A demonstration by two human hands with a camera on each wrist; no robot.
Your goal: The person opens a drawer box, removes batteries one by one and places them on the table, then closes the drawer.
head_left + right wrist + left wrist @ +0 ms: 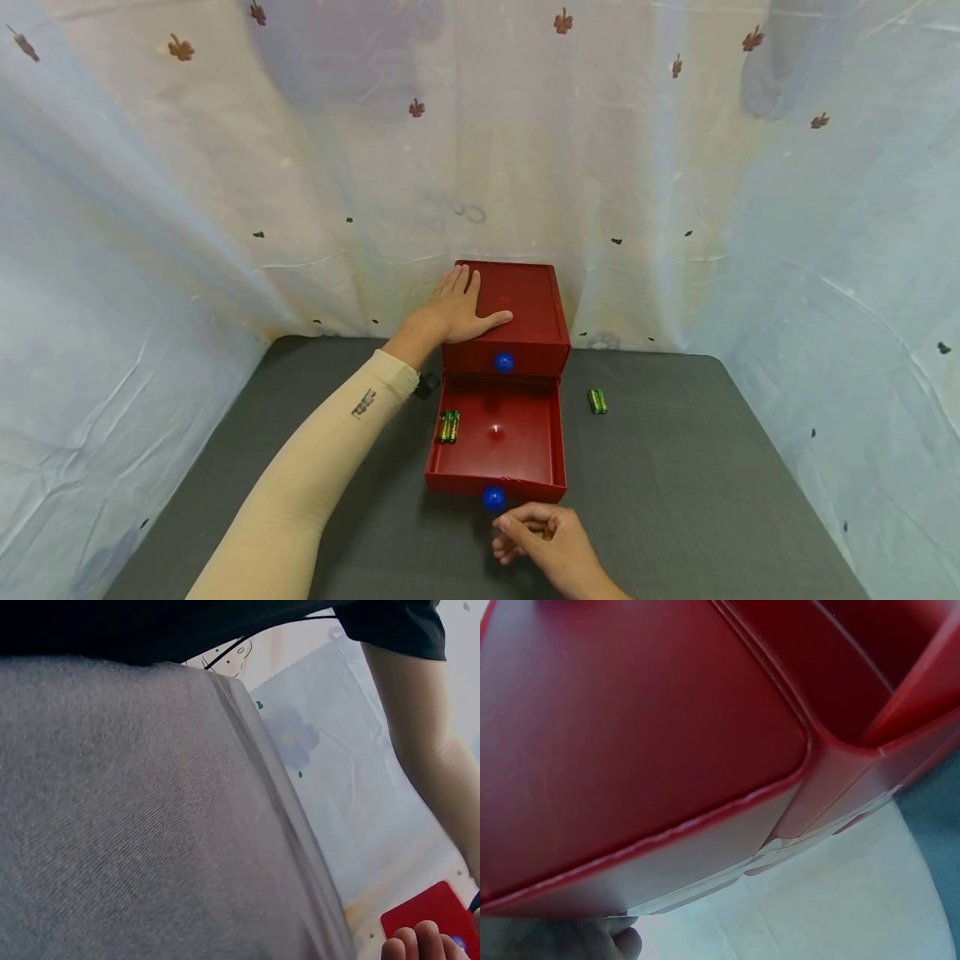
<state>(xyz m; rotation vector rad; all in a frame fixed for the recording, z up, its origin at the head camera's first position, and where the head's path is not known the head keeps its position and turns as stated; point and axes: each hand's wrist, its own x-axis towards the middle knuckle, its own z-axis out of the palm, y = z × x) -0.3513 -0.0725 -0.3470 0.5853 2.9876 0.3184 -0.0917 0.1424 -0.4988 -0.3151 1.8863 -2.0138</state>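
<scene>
A red two-drawer box stands at the back of the table, its upper drawer closed with a blue knob. My left hand rests flat on the box's top left part, fingers straight and thumb spread. Below, the lower drawer is pulled out toward me; green batteries lie inside along its left wall. Just in front and right of its blue knob, my right hand has loosely bent fingers and holds nothing. In the right wrist view its fingertips overlap the red box.
A pair of green batteries lies on the dark grey table, right of the box. A pale curtain with brown leaf prints hangs behind the box and along both sides.
</scene>
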